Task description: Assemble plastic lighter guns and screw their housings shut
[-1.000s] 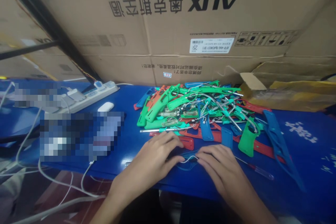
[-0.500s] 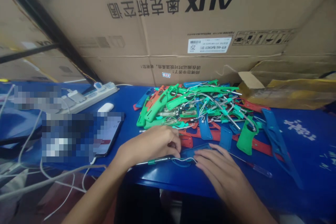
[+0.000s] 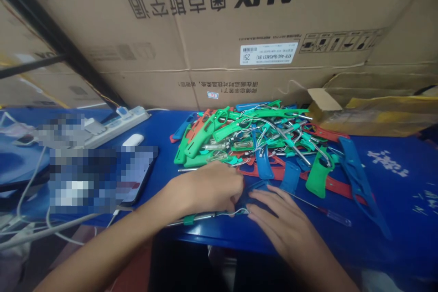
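A blue plastic lighter shell (image 3: 259,186) lies on the blue table between my hands, partly covered by them. My left hand (image 3: 214,187) is closed with its fingertips pinched down at the shell's left end; what sits between them is hidden. My right hand (image 3: 273,214) rests on the shell's right part, fingers stretched out and slightly apart. A metal lighter tube (image 3: 205,216) with a green collar (image 3: 188,220) lies beneath my left wrist. From it a white wire (image 3: 236,211) runs toward my right fingers.
Behind my hands is a heap of green, red and blue lighter shells (image 3: 205,139) with tubes and wires. A screwdriver (image 3: 337,218) lies to the right. On the left are a phone (image 3: 137,178) and power strip (image 3: 112,128). Cardboard boxes (image 3: 205,45) stand behind.
My left hand has shifted slightly right and its fingers are curled more tightly over the blue shell. My right hand stays on the shell. The whole view has shifted a little.
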`<state>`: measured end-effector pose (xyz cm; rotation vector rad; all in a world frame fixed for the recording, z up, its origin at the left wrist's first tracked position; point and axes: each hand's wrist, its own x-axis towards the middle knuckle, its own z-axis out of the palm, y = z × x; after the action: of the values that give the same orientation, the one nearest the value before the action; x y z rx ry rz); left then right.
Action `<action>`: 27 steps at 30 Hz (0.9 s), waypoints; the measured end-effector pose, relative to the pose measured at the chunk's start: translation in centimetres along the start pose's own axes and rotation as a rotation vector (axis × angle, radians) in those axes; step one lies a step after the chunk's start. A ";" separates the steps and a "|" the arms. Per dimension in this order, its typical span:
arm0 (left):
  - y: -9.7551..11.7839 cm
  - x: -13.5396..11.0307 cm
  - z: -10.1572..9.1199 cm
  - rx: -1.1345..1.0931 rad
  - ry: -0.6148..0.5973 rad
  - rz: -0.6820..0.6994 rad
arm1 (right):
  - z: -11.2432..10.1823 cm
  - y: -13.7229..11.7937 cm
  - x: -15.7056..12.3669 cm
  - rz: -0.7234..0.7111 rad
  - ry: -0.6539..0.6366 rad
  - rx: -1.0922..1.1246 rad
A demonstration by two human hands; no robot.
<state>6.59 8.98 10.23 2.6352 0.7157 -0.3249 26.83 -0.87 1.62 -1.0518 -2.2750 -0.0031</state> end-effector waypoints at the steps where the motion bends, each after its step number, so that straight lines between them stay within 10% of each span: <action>1: 0.0 0.0 0.1 -0.001 0.006 0.004 | 0.0 -0.1 0.0 0.004 0.007 -0.007; 12: -1.0 -1.9 0.5 -0.156 0.167 -0.045 | 0.8 -0.2 -0.3 0.047 0.014 0.004; 27: -0.1 -2.4 5.8 -0.242 0.509 -0.253 | 1.0 0.1 -0.7 0.107 0.004 0.095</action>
<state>3.87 5.58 5.77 2.4060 1.1697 0.3631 26.74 -1.00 0.44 -1.1208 -2.1905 0.1452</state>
